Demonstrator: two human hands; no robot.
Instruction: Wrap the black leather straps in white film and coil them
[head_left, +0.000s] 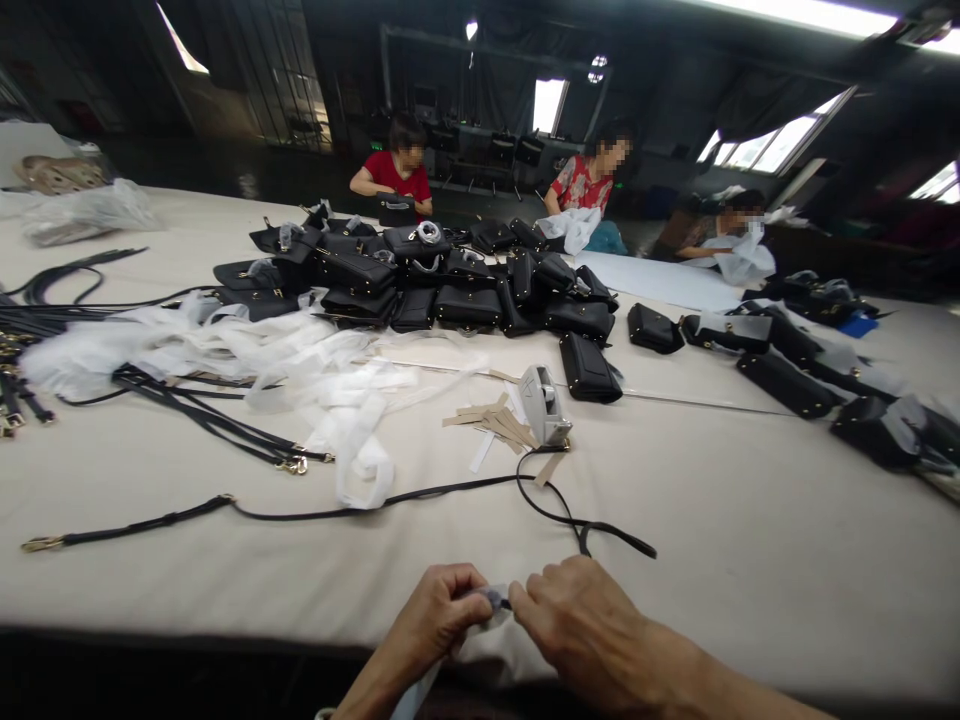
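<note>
At the table's near edge, my left hand (442, 612) pinches a piece of translucent wrapping (496, 596) that surrounds something dark and narrow. My right hand (581, 610) is closed close beside it, its fingers gripping the short dark piece that sticks out of the wrapping. A long thin black strap (315, 516) lies across the table ahead of both hands. Its looped right part reaches just beyond my right knuckles; whether it joins the held piece is hidden. The strap's gold clasp (43, 544) rests at the far left.
A grey tape dispenser (544, 405) stands by brown paper strips (495, 422). White foam wrapping (300, 365) and bundled black straps (217, 425) lie left. Black handbags (469, 305) are piled behind, more at right (787, 380). Several people (397, 175) work across the table.
</note>
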